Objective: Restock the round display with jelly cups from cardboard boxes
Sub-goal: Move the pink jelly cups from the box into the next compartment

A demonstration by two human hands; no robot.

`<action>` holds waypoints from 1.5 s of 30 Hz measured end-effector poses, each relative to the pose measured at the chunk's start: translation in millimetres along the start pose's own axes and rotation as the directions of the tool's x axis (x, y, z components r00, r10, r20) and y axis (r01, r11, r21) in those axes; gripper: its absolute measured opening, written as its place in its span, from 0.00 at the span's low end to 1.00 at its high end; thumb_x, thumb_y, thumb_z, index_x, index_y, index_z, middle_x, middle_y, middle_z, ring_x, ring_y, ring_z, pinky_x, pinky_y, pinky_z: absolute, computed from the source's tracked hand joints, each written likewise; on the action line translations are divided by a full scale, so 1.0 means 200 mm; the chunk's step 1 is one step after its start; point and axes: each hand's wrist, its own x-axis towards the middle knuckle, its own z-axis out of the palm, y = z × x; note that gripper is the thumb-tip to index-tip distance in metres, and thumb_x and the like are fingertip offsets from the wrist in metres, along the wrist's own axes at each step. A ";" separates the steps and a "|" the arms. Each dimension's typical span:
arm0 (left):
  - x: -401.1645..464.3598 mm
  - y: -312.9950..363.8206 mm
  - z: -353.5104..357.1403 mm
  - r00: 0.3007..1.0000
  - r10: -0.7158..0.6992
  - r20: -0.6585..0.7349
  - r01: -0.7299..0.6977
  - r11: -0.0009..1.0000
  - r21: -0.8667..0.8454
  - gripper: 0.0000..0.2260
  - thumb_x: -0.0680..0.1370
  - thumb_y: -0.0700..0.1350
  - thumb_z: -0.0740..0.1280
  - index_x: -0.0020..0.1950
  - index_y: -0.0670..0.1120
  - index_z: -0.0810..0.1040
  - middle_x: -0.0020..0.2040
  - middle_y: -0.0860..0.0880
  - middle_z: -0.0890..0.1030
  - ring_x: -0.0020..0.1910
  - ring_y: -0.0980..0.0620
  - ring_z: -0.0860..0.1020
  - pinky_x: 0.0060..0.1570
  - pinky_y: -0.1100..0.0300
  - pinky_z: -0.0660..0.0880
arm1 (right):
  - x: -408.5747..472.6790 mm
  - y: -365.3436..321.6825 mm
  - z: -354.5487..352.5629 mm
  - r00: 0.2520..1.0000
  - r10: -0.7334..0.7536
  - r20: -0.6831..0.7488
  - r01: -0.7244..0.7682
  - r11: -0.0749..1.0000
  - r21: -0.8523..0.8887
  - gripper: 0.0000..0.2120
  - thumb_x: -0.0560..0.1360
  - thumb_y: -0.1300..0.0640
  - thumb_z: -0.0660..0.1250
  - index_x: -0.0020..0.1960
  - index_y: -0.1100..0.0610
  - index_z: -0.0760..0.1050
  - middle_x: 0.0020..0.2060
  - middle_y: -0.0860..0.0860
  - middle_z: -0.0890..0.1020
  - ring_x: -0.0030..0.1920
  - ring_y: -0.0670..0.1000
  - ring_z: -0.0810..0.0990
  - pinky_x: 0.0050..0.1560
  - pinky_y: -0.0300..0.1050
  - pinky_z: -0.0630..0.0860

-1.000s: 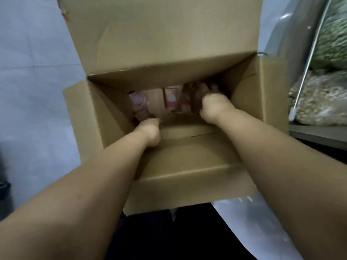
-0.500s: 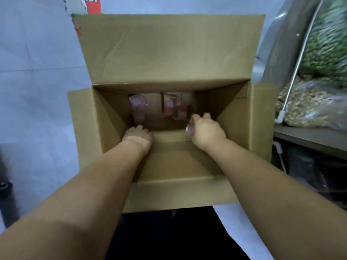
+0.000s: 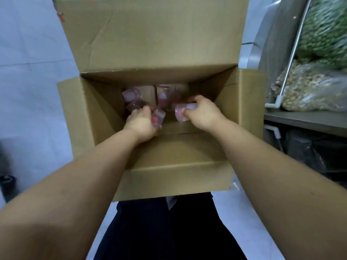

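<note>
- Right hand [image 3: 203, 114] grasped a jelly cup [image 3: 181, 113] on its side inside the cardboard box [image 3: 176, 177], long axis running left-right, pink lid facing left.
- Left hand [image 3: 141, 123] clutched a second jelly cup [image 3: 158, 117], tilted; its direction was unclear.
- More loose cups [image 3: 131, 95] lay deeper, against the far wall.
- Four flaps stood open; the bare box floor between the hands left room.
- Versus 0.5 s earlier: both hands had come up off the floor, and the left one now held a cup.
</note>
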 end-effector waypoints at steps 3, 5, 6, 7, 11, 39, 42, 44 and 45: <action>-0.27 0.12 -0.14 0.989 0.010 -0.146 -0.083 0.861 -0.502 0.24 0.68 0.42 0.72 0.63 0.48 0.70 0.55 0.47 0.78 0.54 0.49 0.77 0.55 0.53 0.74 | -0.24 -0.07 -0.09 0.997 0.071 -0.030 -0.055 0.925 0.375 0.14 0.76 0.48 0.64 0.54 0.57 0.76 0.47 0.52 0.80 0.50 0.53 0.77 0.51 0.44 0.72; -0.50 0.18 -0.25 0.981 -0.039 -0.192 -0.100 0.744 -0.660 0.16 0.68 0.41 0.74 0.53 0.50 0.75 0.47 0.51 0.80 0.46 0.54 0.79 0.47 0.58 0.75 | -0.49 -0.13 -0.19 0.993 0.088 0.081 -0.120 0.702 0.702 0.12 0.76 0.48 0.64 0.49 0.57 0.76 0.38 0.50 0.77 0.40 0.49 0.75 0.42 0.41 0.73; -0.63 0.21 -0.31 0.978 -0.088 -0.188 -0.082 0.670 -0.738 0.14 0.67 0.41 0.75 0.50 0.49 0.76 0.46 0.50 0.80 0.44 0.54 0.79 0.46 0.58 0.75 | -0.63 -0.16 -0.24 0.987 0.055 0.149 -0.155 0.531 0.833 0.12 0.76 0.48 0.64 0.49 0.58 0.75 0.37 0.50 0.76 0.38 0.48 0.74 0.40 0.39 0.72; -0.76 0.24 -0.37 0.978 -0.135 -0.161 -0.056 0.570 -0.820 0.14 0.67 0.42 0.76 0.49 0.47 0.76 0.47 0.47 0.81 0.44 0.52 0.79 0.47 0.57 0.75 | -0.78 -0.19 -0.31 0.983 0.008 0.182 -0.173 0.355 0.919 0.13 0.74 0.49 0.65 0.51 0.59 0.74 0.37 0.51 0.76 0.37 0.46 0.75 0.40 0.37 0.73; -1.29 0.47 -0.68 0.997 -0.072 -0.042 -0.032 0.137 -0.990 0.15 0.65 0.44 0.71 0.47 0.41 0.73 0.48 0.45 0.80 0.41 0.57 0.82 0.42 0.65 0.78 | -1.39 -0.33 -0.60 0.990 -0.109 0.094 -0.088 0.059 0.994 0.22 0.71 0.62 0.66 0.64 0.63 0.69 0.44 0.50 0.80 0.46 0.50 0.78 0.51 0.44 0.73; -3.24 2.39 -0.90 0.125 0.990 0.067 -0.906 0.141 -0.399 0.23 0.72 0.53 0.66 0.67 0.52 0.70 0.63 0.52 0.74 0.65 0.50 0.71 0.65 0.50 0.69 | -3.76 0.26 -1.93 0.451 0.103 -0.886 0.739 0.513 0.436 0.23 0.67 0.63 0.68 0.58 0.46 0.68 0.49 0.33 0.78 0.50 0.33 0.76 0.49 0.24 0.69; -3.22 2.50 -0.93 0.137 0.987 -0.083 -0.912 0.093 -0.399 0.12 0.72 0.50 0.66 0.56 0.58 0.76 0.53 0.55 0.80 0.56 0.55 0.77 0.58 0.58 0.73 | -3.77 0.36 -2.01 0.378 0.175 -0.909 0.732 0.544 0.410 0.19 0.67 0.59 0.72 0.54 0.45 0.72 0.48 0.40 0.80 0.50 0.39 0.78 0.49 0.28 0.71; -3.22 2.60 -0.89 0.075 0.991 -0.108 -0.936 0.033 -0.351 0.10 0.73 0.48 0.65 0.53 0.60 0.75 0.48 0.59 0.80 0.49 0.61 0.78 0.51 0.68 0.73 | -3.71 0.36 -2.06 0.327 0.270 -0.906 0.743 0.519 0.423 0.18 0.66 0.57 0.73 0.53 0.46 0.72 0.44 0.41 0.81 0.46 0.38 0.79 0.47 0.29 0.72; -3.23 2.64 -0.83 0.039 0.995 -0.092 -0.954 0.010 -0.298 0.11 0.74 0.45 0.64 0.53 0.60 0.73 0.48 0.62 0.79 0.48 0.62 0.77 0.50 0.68 0.72 | -3.66 0.34 -2.07 0.295 0.320 -0.900 0.759 0.493 0.425 0.19 0.65 0.57 0.72 0.53 0.48 0.72 0.44 0.42 0.81 0.46 0.39 0.79 0.48 0.30 0.73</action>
